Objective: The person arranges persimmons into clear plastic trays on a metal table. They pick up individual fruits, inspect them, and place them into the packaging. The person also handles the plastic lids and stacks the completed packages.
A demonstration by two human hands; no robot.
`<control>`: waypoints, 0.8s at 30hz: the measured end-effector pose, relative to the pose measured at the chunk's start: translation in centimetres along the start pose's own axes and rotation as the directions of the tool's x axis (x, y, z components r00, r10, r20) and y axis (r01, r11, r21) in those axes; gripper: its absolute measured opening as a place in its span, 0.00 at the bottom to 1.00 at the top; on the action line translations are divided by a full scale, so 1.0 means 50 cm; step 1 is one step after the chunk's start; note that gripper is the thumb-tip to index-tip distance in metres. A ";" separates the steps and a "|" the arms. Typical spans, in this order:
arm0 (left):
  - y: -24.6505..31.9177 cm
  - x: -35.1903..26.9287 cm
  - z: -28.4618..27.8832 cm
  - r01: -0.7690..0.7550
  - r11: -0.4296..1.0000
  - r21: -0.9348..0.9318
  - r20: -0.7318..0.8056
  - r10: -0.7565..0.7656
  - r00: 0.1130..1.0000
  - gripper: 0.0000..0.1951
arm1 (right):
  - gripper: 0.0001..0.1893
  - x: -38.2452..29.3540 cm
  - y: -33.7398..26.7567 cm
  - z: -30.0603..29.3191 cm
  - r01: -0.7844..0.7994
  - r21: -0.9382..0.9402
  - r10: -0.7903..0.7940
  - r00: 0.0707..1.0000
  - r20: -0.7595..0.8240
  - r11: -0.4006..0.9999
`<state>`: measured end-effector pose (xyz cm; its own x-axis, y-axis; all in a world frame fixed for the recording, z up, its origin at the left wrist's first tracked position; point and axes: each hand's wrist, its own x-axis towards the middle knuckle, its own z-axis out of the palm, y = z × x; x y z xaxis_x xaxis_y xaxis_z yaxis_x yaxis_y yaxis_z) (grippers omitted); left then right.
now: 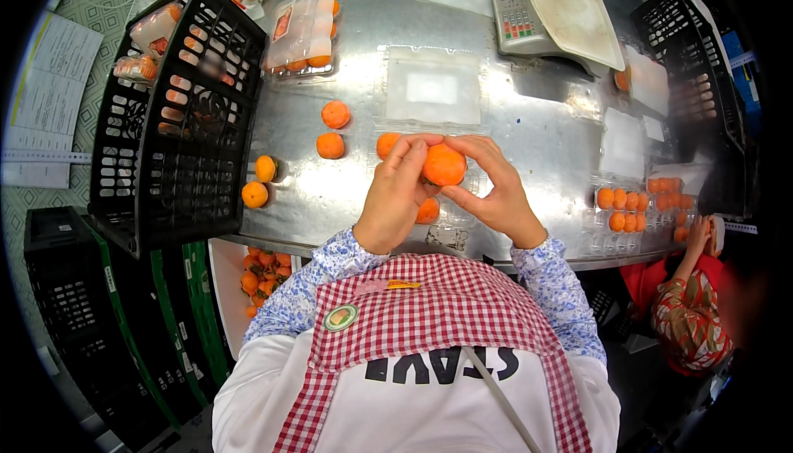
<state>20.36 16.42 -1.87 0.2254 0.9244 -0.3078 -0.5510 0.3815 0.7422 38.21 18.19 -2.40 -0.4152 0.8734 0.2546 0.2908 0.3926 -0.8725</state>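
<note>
Between my left hand (pixel 396 190) and my right hand (pixel 494 190) is an orange persimmon (pixel 444 165), gripped by the fingers of both. Below them a clear plastic punnet (pixel 461 221) lies on the steel table, partly hidden by my hands. One persimmon (pixel 427 211) shows under my left hand and another (pixel 388 144) behind it. Beyond them lies the punnet's clear lid (pixel 433 85) with a pale liner. Two persimmons, one (pixel 336 115) behind the other (pixel 330 145), rest to the left; two smaller ones (pixel 254 194) lie by the table's left edge.
A black plastic crate (pixel 198 112) stands at the left, a filled persimmon pack (pixel 300 38) beside it. A weighing scale (pixel 545 16) stands at the back right. At far right are open fruit punnets (pixel 621 208), a black crate (pixel 700 75) and a co-worker's hands (pixel 699 233). Loose persimmons (pixel 266 273) fill a white box below the edge.
</note>
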 end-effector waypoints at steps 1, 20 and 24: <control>0.002 0.000 0.000 0.002 1.000 -0.004 0.005 -0.002 1.000 0.16 | 0.30 -0.001 0.000 0.000 -0.020 0.032 0.020 1.000 0.004 0.999; -0.015 0.003 -0.006 0.094 0.984 -0.153 0.186 -0.065 0.980 0.27 | 0.25 -0.010 -0.002 0.014 -0.031 -0.085 0.017 0.987 -0.159 0.996; -0.016 0.004 -0.001 0.168 0.946 -0.276 0.146 -0.132 0.981 0.26 | 0.18 -0.011 -0.001 0.013 -0.049 -0.036 0.042 0.985 -0.169 0.998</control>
<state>20.80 16.29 -2.55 0.4108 0.8565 -0.3126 -0.7053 0.5158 0.4863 37.85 17.52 -2.79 -0.2510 0.9252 0.2847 0.3411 0.3597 -0.8685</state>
